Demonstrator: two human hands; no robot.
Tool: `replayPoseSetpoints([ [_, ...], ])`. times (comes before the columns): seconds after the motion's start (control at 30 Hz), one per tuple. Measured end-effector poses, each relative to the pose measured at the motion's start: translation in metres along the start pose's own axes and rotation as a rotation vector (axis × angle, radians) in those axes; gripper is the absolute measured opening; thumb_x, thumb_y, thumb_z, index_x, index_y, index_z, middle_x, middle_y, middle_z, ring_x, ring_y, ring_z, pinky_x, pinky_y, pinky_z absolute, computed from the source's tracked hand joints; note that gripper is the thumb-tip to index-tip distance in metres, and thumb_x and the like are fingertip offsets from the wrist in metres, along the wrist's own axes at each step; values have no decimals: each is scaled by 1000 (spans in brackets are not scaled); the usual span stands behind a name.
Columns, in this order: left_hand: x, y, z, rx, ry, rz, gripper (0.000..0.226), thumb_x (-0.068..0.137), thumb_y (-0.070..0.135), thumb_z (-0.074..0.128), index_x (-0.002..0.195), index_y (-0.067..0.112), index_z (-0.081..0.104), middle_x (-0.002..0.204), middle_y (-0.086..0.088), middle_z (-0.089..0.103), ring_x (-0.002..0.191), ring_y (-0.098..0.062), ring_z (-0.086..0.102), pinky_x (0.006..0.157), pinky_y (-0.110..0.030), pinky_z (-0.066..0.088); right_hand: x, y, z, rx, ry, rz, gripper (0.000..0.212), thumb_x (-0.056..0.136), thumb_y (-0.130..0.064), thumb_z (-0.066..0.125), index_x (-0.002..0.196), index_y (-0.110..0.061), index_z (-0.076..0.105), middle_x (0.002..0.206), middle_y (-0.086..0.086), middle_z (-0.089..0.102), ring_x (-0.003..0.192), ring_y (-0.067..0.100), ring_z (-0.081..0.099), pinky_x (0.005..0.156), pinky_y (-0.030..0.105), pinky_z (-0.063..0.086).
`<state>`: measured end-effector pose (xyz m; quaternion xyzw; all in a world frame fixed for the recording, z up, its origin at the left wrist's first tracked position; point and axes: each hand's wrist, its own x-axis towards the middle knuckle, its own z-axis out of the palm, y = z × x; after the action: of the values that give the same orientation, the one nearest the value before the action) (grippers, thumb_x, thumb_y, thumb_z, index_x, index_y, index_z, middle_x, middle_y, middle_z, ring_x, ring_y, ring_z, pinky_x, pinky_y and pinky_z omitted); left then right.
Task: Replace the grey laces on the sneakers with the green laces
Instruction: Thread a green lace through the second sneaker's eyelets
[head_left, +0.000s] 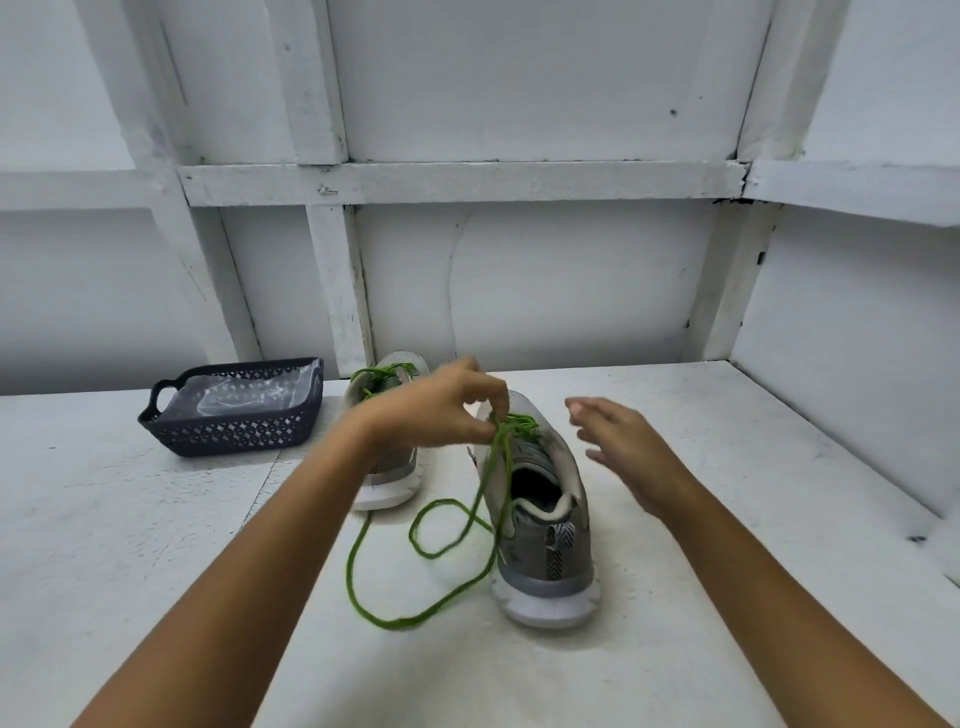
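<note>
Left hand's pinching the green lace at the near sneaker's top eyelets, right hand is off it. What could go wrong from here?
1. The green lace trails in long loose loops on the table; pulling may snag or knot them.
2. Nothing steadies the near sneaker: the right hand hovers open, so a tug by the left hand might tip or drag it.

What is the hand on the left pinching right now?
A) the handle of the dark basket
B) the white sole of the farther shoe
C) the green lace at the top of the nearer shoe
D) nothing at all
C: the left hand pinches the green lace just above the nearer shoe, while the right hand is open beside it.
</note>
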<state>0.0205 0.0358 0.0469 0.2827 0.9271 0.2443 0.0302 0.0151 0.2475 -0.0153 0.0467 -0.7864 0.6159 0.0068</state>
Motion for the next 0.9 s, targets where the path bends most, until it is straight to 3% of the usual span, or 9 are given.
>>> replayPoseSetpoints([
  [0.1,-3,3,-20,-209,11,51,12,78,37,68,74,41,57,88,-3,50,79,-12,48,78,-24,40,4,-30,-5,25,36,-75,17,97,-26,47,101,-21,63,97,0,61,99,16,58,88,35,48],
  [0.17,-5,7,-30,-360,-4,100,7,72,39,68,70,39,61,78,-9,47,73,-19,44,73,-32,38,7,-48,-4,13,-11,-96,22,98,-23,45,89,-23,65,86,-1,62,87,14,59,78,32,49],
  [0.3,-5,7,-42,-492,-10,138,10,78,14,61,81,23,63,67,2,53,61,-9,46,58,-19,40,8,-72,3,-7,-146,-125,28,98,-19,42,84,-19,67,72,-3,60,70,11,56,66,25,45],
  [0.43,-6,5,-48,-460,12,155,19,89,2,55,93,16,67,72,-23,48,64,-20,41,56,-15,38,8,-83,12,-48,-250,-151,30,96,-9,41,83,-20,66,70,-1,57,63,10,52,59,23,41],
  [0.5,-5,4,-48,-367,91,111,20,91,0,55,94,17,66,69,-18,47,62,-17,43,56,-16,39,6,-82,16,-92,-314,-167,31,94,-5,44,86,-23,67,74,-1,56,66,10,52,60,22,41],
  [0.63,-4,-3,-43,-328,248,-12,16,92,7,56,89,20,64,71,-4,59,60,-7,56,65,-24,47,5,-74,18,-182,-409,-219,10,91,-14,59,95,-17,68,78,-5,60,69,7,56,61,21,43],
  [0.73,-3,-7,-35,-465,283,-104,15,95,8,51,89,17,61,79,-5,66,63,-9,62,65,-25,50,5,-70,19,-252,-477,-210,7,89,-22,63,92,-21,69,80,-7,64,71,7,57,60,18,44],
  [0.9,9,-5,-27,-813,395,-157,13,95,8,52,87,14,60,70,4,68,58,-6,62,56,-21,52,7,-75,29,-310,-560,-167,33,91,-43,53,100,-17,71,69,-6,52,58,4,47,53,17,37],
])
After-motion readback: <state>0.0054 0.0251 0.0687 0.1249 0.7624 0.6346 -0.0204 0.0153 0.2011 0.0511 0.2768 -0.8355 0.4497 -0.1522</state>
